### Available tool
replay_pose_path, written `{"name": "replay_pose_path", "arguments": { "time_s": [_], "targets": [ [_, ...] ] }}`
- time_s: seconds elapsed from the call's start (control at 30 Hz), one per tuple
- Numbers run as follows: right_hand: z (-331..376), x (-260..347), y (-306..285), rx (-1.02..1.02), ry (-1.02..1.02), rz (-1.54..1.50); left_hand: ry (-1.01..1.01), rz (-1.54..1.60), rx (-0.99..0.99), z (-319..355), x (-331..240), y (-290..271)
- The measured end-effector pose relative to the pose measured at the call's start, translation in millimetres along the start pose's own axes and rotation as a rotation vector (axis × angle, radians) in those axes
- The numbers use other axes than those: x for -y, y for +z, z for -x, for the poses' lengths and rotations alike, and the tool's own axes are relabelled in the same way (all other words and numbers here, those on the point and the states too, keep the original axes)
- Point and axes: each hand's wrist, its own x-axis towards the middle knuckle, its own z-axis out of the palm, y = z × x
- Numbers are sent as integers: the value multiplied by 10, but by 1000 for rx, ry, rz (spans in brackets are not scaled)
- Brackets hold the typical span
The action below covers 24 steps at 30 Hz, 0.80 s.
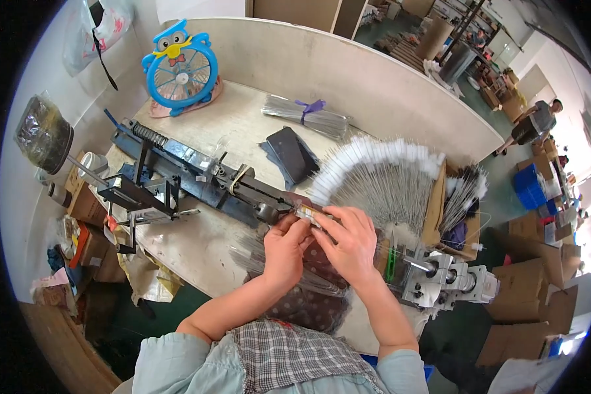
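Note:
My left hand (284, 253) is closed, its thumb and fingertips pinched together at the right end of a long dark metal bench machine (197, 174). Close beside it, my right hand (349, 241) bends its fingers inward around a small whitish and yellow piece (305, 212). The fingers hide most of what both hands hold. Thin metal wires (246, 256) lie under and beside my left wrist. Just right of my right hand, wire brushes with white tufted tips (381, 161) are spread in a wide fan.
A wire bundle with a purple tie (308, 113) and a black phone (290, 154) lie farther back. A blue cartoon-shaped fan (180, 72) stands far left. At right are a green-handled tool (392, 259), a grey-white machine (450, 282) and cardboard boxes (528, 262). A person (535, 123) walks beyond.

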Motion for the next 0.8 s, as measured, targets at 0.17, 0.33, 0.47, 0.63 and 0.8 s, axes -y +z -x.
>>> {"name": "replay_pose_path", "arguments": {
  "time_s": [0.17,0.33,0.47,0.63,0.8],
  "targets": [
    [-23,15,18,-9,7,-36,-17,25,-75,7,-21,59],
    [-26,33,77,-103,0,-31,-39,104,-66,45,-63,53],
    [-24,33,24,-105,-1,-29,-54,112,-82,41,-79,103],
    [-1,32,11,-77,-4,8,-27,60,-63,31,-48,78],
    [4,28,-2,-46,7,30,-22,37,-64,29,-51,79]
  ]
}}
